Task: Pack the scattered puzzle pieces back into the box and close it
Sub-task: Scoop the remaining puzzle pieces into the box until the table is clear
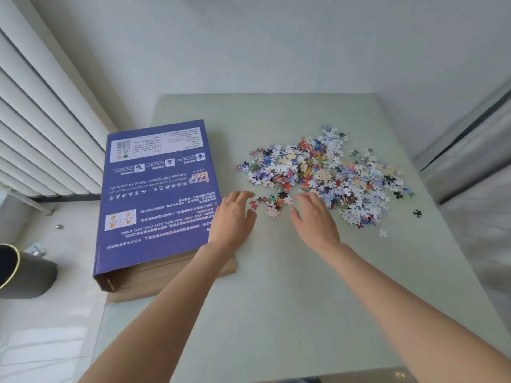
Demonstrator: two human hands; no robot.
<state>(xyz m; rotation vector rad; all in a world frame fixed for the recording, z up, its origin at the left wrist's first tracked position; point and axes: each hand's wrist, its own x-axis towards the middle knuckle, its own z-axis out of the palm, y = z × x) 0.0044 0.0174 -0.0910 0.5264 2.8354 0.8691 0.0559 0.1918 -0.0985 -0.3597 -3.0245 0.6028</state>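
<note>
A heap of colourful puzzle pieces [323, 172] lies spread over the right half of the pale table [276, 299]. A flat purple box [157, 194] lies at the table's left edge, printed side up, its near end open with a brown flap [171, 283] folded out. My left hand [235, 217] hovers with fingers spread beside the box's right edge, just left of a few loose pieces [272, 205]. My right hand [315, 217] is spread flat on the near edge of the heap. Neither hand holds anything.
Stray pieces lie apart at the right: a dark one [417, 213] and a white one [383, 233]. A white radiator [41, 120] lines the left wall. A dark round bin [22, 272] stands on the floor at the left. Curtains [475, 150] hang at the right.
</note>
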